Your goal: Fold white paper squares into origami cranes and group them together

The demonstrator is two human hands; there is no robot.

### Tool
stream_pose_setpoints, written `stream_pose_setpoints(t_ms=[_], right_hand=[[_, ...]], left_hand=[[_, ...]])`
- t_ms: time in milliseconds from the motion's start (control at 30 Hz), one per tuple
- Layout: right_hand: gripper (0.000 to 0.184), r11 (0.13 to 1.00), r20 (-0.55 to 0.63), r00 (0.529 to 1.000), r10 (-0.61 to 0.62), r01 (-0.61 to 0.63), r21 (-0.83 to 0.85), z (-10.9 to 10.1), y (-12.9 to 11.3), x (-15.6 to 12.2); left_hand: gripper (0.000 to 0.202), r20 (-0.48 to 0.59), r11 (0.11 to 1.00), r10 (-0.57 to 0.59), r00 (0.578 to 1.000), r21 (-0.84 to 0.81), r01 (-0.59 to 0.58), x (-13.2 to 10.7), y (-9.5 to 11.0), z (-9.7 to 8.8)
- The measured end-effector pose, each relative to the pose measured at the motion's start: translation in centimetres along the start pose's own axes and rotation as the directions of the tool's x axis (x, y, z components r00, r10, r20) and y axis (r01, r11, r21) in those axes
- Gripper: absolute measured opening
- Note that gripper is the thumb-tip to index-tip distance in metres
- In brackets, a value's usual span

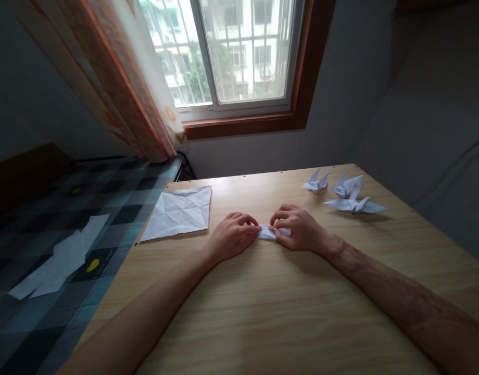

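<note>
A small piece of folded white paper (pixel 266 233) lies low over the wooden table (pixel 239 312), between my two hands. My left hand (pixel 235 235) pinches its left end with thumb and fingertips. From the other side, my right hand (pixel 296 228) grips the right part, with some paper showing under the fingers. The exact folds are partly hidden by my fingers. Beyond my right hand stand several folded paper cranes: one crane (pixel 316 182) at the back, another crane (pixel 347 185) beside it, and a wider crane (pixel 355 205) in front.
A creased square paper sheet (pixel 180 211) lies at the table's left edge. Left of the table is a checked bedspread (pixel 118 219) with cut paper strips (pixel 63 260) on it. Behind are a barred window (pixel 247 52) and an orange patterned curtain (pixel 118 78).
</note>
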State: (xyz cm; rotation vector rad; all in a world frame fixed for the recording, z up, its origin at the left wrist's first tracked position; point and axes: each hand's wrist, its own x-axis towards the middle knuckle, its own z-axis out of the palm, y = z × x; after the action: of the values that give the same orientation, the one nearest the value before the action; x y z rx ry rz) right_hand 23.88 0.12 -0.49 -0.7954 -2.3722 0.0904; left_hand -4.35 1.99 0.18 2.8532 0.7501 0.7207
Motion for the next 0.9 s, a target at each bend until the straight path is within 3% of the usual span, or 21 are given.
stream_pose_setpoints(t_ms=[233, 433, 733, 900], right_hand=[[0.019, 0.998, -0.030, 0.998, 0.060, -0.060, 0.002, 0.0, 0.8, -0.5], [0.016, 0.999, -0.058, 0.998, 0.011, -0.013, -0.038, -0.2, 0.9, -0.7], [0.018, 0.999, -0.034, 0.999, 0.039, -0.039, 0.005, -0.6, 1.4, -0.9], [0.025, 0.984, -0.136, 0.977, 0.165, -0.154, 0.092, -0.2, 2.3, -1.3]], left_hand=[[0.021, -0.013, 1.000, 0.000, 1.000, -0.004, -0.001, 0.1, 0.1, 0.0], [0.021, -0.013, 1.000, 0.000, 1.000, -0.004, 0.000, 0.0, 0.1, 0.0], [0.021, 0.000, 1.000, -0.001, 1.000, -0.002, 0.001, 0.0, -0.1, 0.1], [0.020, -0.007, 1.000, -0.007, 1.000, 0.000, 0.007, 0.0, -0.1, 0.0]])
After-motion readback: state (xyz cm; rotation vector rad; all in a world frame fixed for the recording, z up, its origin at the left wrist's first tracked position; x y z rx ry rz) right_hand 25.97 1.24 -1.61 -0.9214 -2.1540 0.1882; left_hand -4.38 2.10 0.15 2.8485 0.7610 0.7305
